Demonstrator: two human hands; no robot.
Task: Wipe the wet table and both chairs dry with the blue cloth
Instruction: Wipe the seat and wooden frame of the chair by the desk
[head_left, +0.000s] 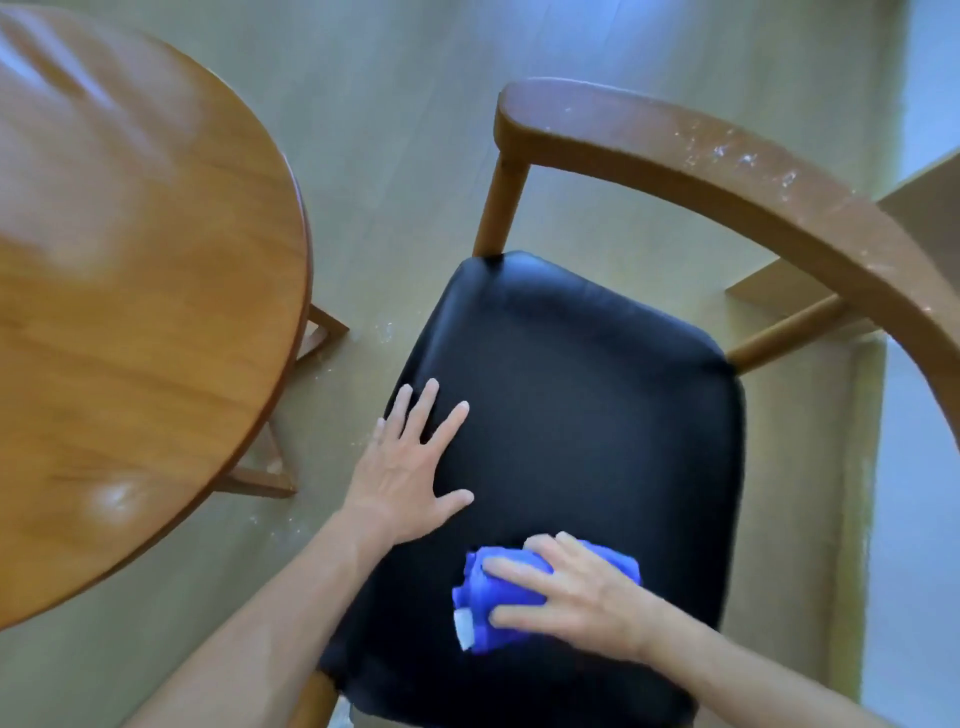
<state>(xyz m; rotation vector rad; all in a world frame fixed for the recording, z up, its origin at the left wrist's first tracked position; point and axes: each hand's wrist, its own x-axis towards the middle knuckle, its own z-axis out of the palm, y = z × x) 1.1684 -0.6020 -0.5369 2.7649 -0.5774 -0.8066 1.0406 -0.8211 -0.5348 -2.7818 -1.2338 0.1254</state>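
The right hand presses the bunched cloth at the seat's near edge. The left hand lies flat, empty, on its left edge. Unwiped seat stretches ahead toward the backrest.

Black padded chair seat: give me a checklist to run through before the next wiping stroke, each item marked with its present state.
1. Bunched blue cloth lies on the black padded chair seat: ok.
2. Right hand grips the cloth from above: ok.
3. Left hand rests flat on the seat's left edge, fingers spread, apart from the cloth: ok.
4. Seat dry ahead of the cloth: cannot tell, the picture is blurred.
5. Curved brown wooden backrest rail dry: not ok, white droplets or specks speckle it.
6. Round brown wooden table dry: cannot tell, only glossy reflections show.
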